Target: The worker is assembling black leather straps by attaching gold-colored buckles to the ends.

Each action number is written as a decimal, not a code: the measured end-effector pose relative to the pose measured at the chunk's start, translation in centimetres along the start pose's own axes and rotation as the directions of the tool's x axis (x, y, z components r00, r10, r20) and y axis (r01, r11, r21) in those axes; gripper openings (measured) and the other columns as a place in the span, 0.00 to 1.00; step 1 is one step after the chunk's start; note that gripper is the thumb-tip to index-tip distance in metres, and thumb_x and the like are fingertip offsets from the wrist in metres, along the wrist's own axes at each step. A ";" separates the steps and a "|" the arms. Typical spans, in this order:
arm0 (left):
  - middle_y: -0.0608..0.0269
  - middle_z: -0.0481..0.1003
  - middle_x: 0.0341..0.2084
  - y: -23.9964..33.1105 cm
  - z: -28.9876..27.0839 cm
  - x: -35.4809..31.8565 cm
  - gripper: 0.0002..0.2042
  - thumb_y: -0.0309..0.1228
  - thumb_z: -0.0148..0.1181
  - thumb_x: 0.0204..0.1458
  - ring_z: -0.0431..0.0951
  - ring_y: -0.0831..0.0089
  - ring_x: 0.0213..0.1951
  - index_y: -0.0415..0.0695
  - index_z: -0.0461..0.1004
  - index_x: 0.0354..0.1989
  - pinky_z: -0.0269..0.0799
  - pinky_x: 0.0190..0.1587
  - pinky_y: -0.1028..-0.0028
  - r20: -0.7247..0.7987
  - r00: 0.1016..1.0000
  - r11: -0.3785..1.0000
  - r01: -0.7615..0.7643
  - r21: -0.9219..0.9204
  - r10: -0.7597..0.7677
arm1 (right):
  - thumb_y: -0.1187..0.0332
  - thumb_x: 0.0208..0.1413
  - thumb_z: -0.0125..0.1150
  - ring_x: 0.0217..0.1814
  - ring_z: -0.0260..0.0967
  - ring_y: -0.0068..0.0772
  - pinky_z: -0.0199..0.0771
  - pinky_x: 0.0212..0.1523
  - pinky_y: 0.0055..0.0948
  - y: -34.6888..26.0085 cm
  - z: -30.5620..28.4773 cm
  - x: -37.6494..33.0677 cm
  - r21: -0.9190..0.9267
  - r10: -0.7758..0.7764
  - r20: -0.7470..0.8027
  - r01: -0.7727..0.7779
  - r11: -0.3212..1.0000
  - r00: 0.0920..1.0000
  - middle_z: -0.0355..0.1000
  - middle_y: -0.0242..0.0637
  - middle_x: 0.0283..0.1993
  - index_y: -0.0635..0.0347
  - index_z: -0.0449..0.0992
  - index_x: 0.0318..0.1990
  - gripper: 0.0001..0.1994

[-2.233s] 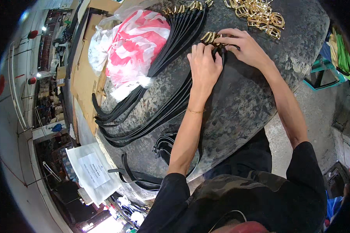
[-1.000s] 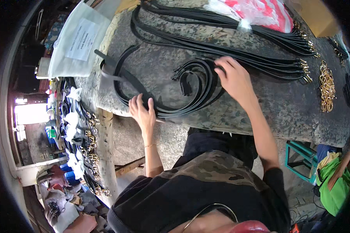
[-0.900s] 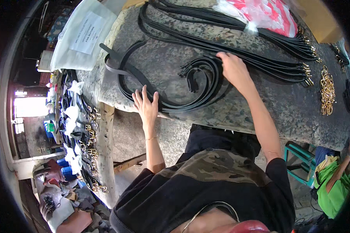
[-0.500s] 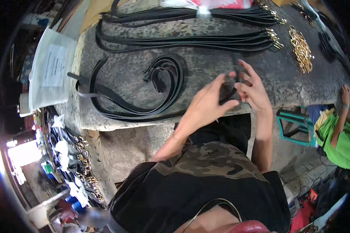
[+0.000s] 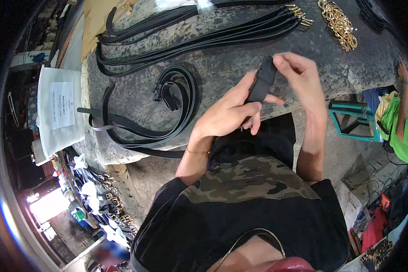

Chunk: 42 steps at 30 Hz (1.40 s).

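Both hands hold one black belt strap (image 5: pixel 259 85) up in front of my chest, above the near edge of the stone-grey worktable (image 5: pixel 222 68). My left hand (image 5: pixel 229 113) grips its lower part; my right hand (image 5: pixel 299 75) pinches its upper end between thumb and fingers. A coil of black belts (image 5: pixel 174 102) lies on the table left of my hands. A long bundle of black straps with gold tips (image 5: pixel 204 38) stretches across the far side. A heap of gold buckles (image 5: pixel 337 22) sits at the far right.
A white plastic bag with a paper label (image 5: pixel 59 113) lies at the table's left end. Below it hang bunches of buckles and white bags (image 5: pixel 102 199). A teal stool (image 5: pixel 353 120) and a person in a green top (image 5: pixel 396 127) are to the right.
My hands left the coil of belts on the table and came together in front of me. They now hold a single black strap up, raised higher than half a second ago.
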<state>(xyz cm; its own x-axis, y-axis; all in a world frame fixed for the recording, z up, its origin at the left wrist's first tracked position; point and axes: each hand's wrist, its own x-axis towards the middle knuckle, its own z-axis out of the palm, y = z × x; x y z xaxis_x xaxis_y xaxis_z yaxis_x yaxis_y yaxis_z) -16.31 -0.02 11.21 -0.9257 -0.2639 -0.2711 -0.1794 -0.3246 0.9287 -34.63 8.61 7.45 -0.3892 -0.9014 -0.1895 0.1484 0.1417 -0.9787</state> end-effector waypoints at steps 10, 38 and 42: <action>0.63 0.65 0.14 0.1 -0.5 -0.2 0.20 0.43 0.39 0.66 0.59 0.84 0.12 0.40 0.55 0.57 0.51 0.13 0.83 0.090 0.996 0.984 0.027 -0.177 -0.012 | 0.72 0.54 0.65 0.28 0.67 0.14 0.68 0.30 0.18 -1.5 2.5 -2.2 -0.187 -0.347 -0.096 0.325 0.927 0.933 0.73 0.28 0.25 0.68 0.79 0.36 0.07; 0.62 0.65 0.14 -1.8 0.4 -2.3 0.26 0.48 0.35 0.62 0.57 0.79 0.10 0.32 0.69 0.36 0.49 0.10 0.81 0.035 0.991 0.936 0.132 -0.325 -0.127 | 0.71 0.59 0.59 0.27 0.70 0.18 0.68 0.24 0.18 -2.5 3.7 -3.1 -0.361 -0.458 0.112 0.465 0.808 0.882 0.76 0.35 0.34 0.66 0.78 0.38 0.07; 0.60 0.67 0.14 -2.7 0.2 -3.3 0.26 0.46 0.36 0.61 0.58 0.78 0.10 0.31 0.70 0.36 0.50 0.11 0.80 0.017 0.993 0.949 0.120 -0.292 -0.120 | 0.70 0.60 0.56 0.29 0.70 0.18 0.67 0.26 0.18 -2.4 3.6 -2.9 -0.219 -0.179 -0.138 0.147 0.965 0.974 0.76 0.33 0.35 0.64 0.78 0.41 0.08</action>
<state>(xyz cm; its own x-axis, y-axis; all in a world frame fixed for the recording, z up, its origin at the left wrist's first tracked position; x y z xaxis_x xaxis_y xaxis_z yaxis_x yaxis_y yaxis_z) -12.88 1.91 9.68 -0.9028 -0.2080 -0.3764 -0.1838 -0.6045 0.7751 -30.59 9.45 10.68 -0.5309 -0.8472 -0.0200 -0.1130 0.0942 -0.9891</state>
